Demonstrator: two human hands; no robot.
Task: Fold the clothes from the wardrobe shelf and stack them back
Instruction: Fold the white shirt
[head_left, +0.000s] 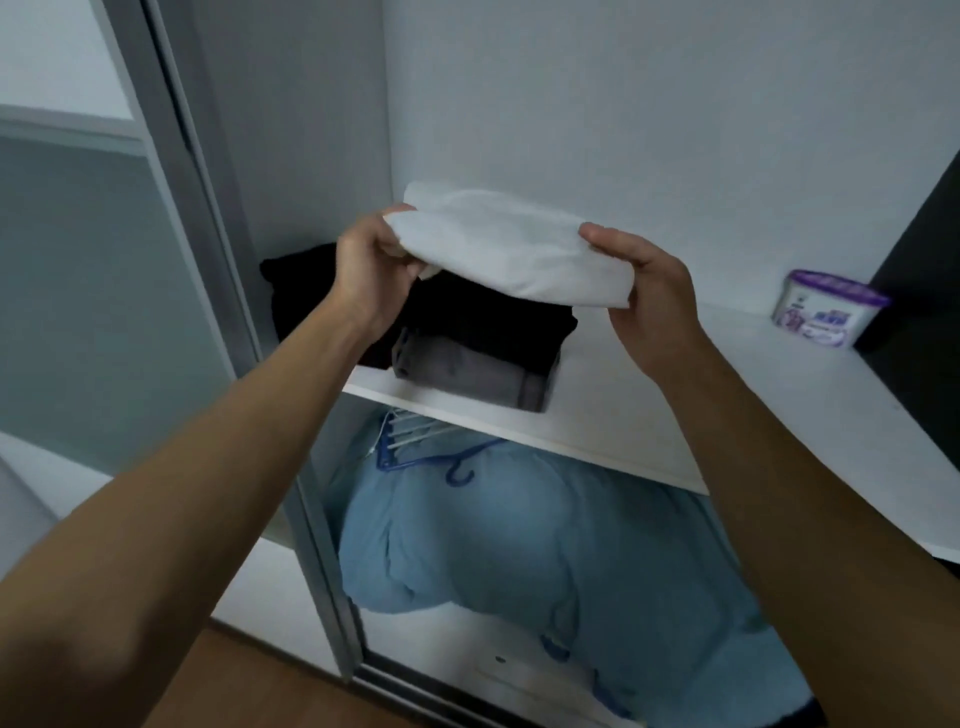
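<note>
A folded white garment (506, 249) is held flat in the air above the wardrobe shelf (649, 415). My left hand (371, 270) grips its left end and my right hand (647, 296) grips its right end. Directly below it on the shelf lies a stack of folded clothes: a black garment (483, 322) on top of a grey one (462, 374). More black cloth (301, 291) lies at the shelf's far left, partly hidden by my left forearm.
A purple-lidded white tub (826, 309) stands at the shelf's right, near a dark side panel (919, 249). Under the shelf hang blue hangers (447, 457) over a bulky light-blue bundle (519, 551). A grey sliding-door frame (208, 218) runs down the left.
</note>
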